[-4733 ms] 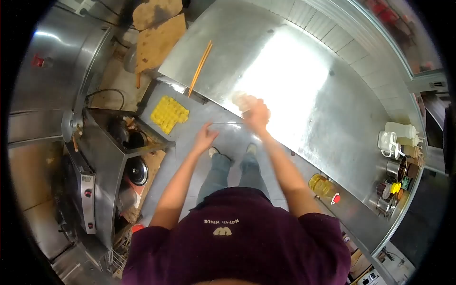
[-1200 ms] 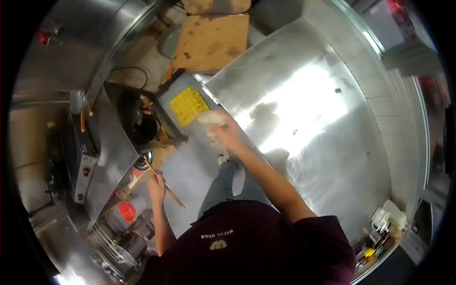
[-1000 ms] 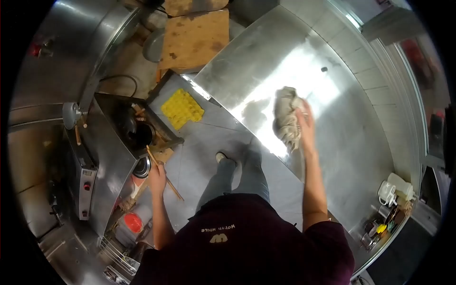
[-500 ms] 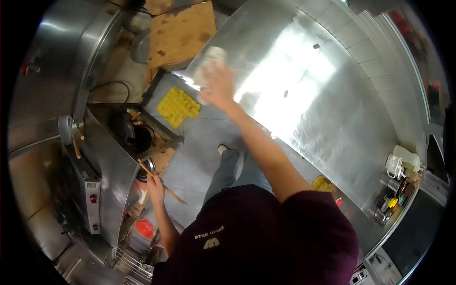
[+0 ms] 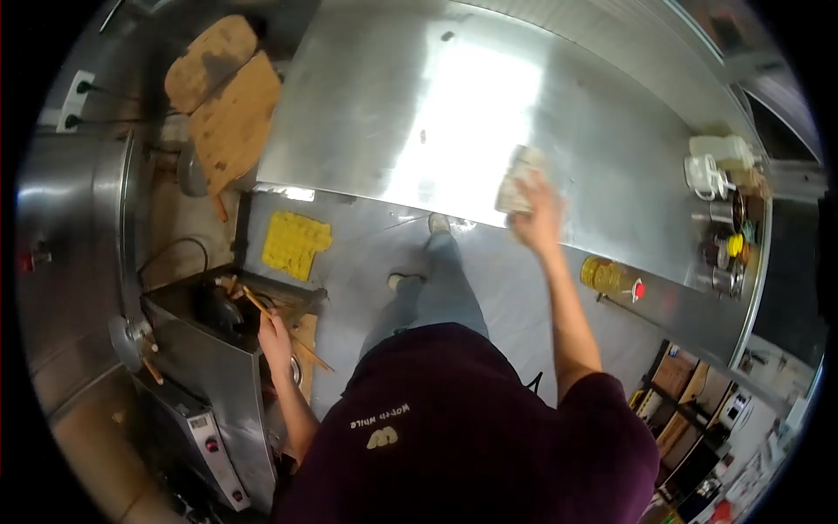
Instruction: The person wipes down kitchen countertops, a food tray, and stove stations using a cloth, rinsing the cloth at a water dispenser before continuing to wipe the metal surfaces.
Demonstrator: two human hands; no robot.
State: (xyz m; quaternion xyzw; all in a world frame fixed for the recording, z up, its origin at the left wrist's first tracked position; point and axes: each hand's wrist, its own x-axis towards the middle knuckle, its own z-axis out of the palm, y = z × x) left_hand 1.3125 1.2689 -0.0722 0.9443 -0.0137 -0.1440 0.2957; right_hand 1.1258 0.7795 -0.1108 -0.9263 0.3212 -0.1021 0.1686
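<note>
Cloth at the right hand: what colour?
Pale greyish beige; the cloth shows best in the head view, though slightly blurred.

The chopsticks (image 5: 256,301), earlier lying on the counter (image 5: 349,113) toward eleven o'clock, are now in the left hand (image 5: 275,336) at eight. Since half a second ago, the right hand (image 5: 539,210) has moved the cloth (image 5: 511,189) from about twelve o'clock to two, along the counter.
</note>
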